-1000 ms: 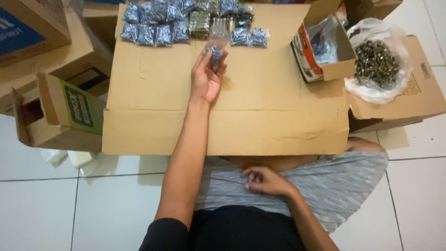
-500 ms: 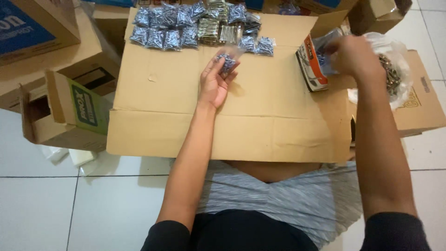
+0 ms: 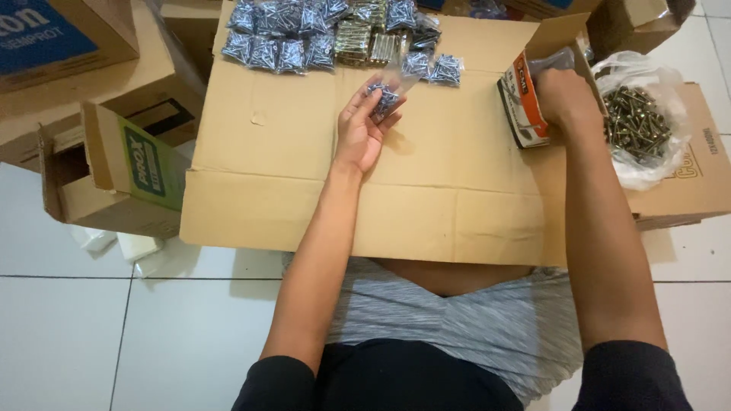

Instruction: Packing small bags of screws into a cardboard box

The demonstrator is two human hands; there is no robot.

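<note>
**Packets and boxes around the cardboard sheet**

Small clear packets of screws point(image 3: 304, 34) lie in rows at the top centre. A small orange-and-white box point(image 3: 521, 103) stands at upper right, beside a clear bag of loose screws point(image 3: 638, 125). A brown carton with a green label point(image 3: 145, 161) lies at left; a blue-printed carton point(image 3: 46, 34) sits upper left.

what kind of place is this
Probably a home or small-shop packing spot on a tiled floor: a flattened cardboard sheet as worktop, rows of small bagged screws, a plastic bag of loose screws.
</note>
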